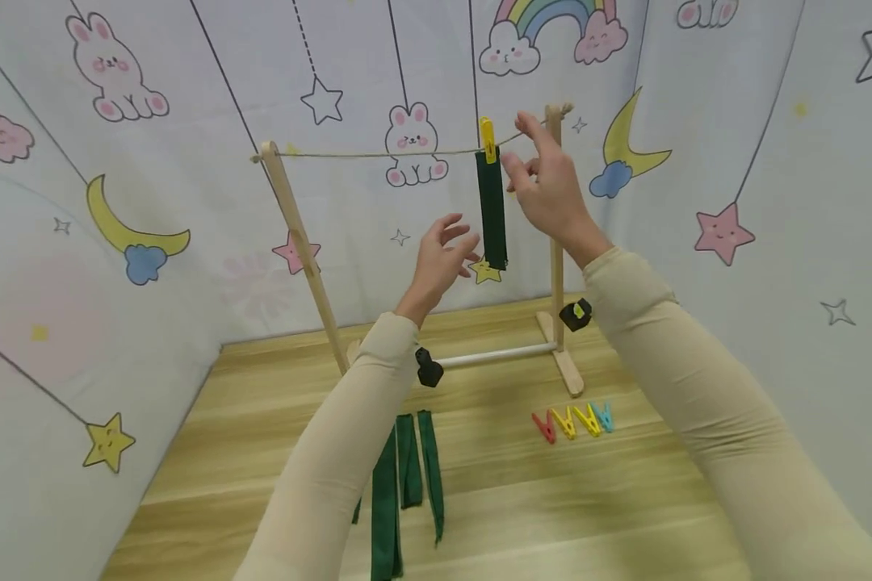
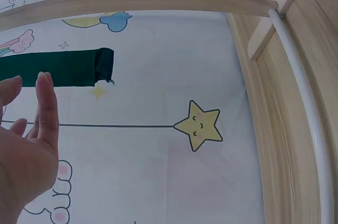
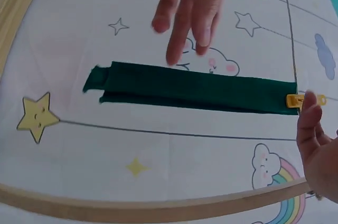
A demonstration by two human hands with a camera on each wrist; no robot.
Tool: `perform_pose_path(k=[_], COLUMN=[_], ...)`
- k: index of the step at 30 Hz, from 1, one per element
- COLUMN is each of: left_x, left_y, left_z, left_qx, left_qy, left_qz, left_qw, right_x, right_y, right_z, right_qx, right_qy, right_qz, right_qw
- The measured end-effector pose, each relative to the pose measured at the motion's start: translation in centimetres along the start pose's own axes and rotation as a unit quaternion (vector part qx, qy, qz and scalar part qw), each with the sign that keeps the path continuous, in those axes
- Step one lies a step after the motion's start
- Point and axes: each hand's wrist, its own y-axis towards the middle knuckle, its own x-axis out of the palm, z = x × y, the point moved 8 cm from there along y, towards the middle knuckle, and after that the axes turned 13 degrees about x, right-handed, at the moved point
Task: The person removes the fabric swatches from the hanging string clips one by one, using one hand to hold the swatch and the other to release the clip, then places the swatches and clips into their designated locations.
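A dark green fabric strip (image 1: pixel 492 214) hangs from a string (image 1: pixel 378 155), held there by a yellow clothespin (image 1: pixel 488 139). My right hand (image 1: pixel 548 186) is just right of the clothespin, fingers apart and holding nothing. To the left of the strip's lower half is my left hand (image 1: pixel 443 262), its fingers loosely bent around nothing. The left wrist view shows that hand (image 2: pixel 31 145) beside the strip (image 2: pixel 58 68), near its frayed end. In the right wrist view, the clothespin (image 3: pixel 298 100) grips one end of the strip (image 3: pixel 200 87).
A wooden frame (image 1: pixel 555 210) with a white crossbar (image 1: pixel 497 355) carries the string. Several clothespins (image 1: pixel 587 420) in red, yellow and blue lie on the wooden table (image 1: pixel 538 508). More green strips (image 1: pixel 387 500) lie partly behind my left arm. A patterned cloth backs everything.
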Motion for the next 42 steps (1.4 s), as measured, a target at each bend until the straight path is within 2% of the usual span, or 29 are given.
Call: perform_pose_path(k=[2,5,10,14,17,22,29,36,42], left_x=[0.7,1.4,1.8,1.7,1.9,2.3,2.2,2.0,2.2], left_y=[0.4,0.7,1.5,2.0,2.4,2.7,2.9,3.0,2.8], left_z=[0.2,0.4,0.8,1.1,1.3,1.7,1.8,1.9,1.5], left_qx=[-0.005,-0.015,-0.027,-0.033,-0.032,-0.027,-0.028,-0.026,-0.030], left_qy=[-0.023,-0.054,-0.113,-0.123,-0.112,-0.100,-0.076,-0.081,-0.088], left_qz=[-0.005,-0.011,-0.005,0.002,0.001,0.007,0.037,0.063,0.070], left_qw=[0.9997,0.9984,0.9933,0.9919,0.9932,0.9946,0.9961,0.9944,0.9932], right_x=[0.1,0.5,1.4,1.9,2.0,1.8,1.8,1.6,0.5], right_y=[1.2,2.7,4.1,4.4,4.3,4.4,4.6,4.9,4.8], right_z=[0.1,-0.2,-0.9,-0.8,-0.6,-0.4,-0.1,-0.1,0.2], right_qx=[0.035,0.078,0.129,0.176,0.187,0.181,0.187,0.178,0.168], right_qy=[0.074,0.173,0.213,0.215,0.199,0.180,0.184,0.211,0.231], right_qz=[-0.028,-0.069,-0.109,-0.112,-0.097,-0.084,-0.081,-0.075,-0.027], right_qw=[0.996,0.979,0.962,0.954,0.957,0.963,0.962,0.958,0.958])
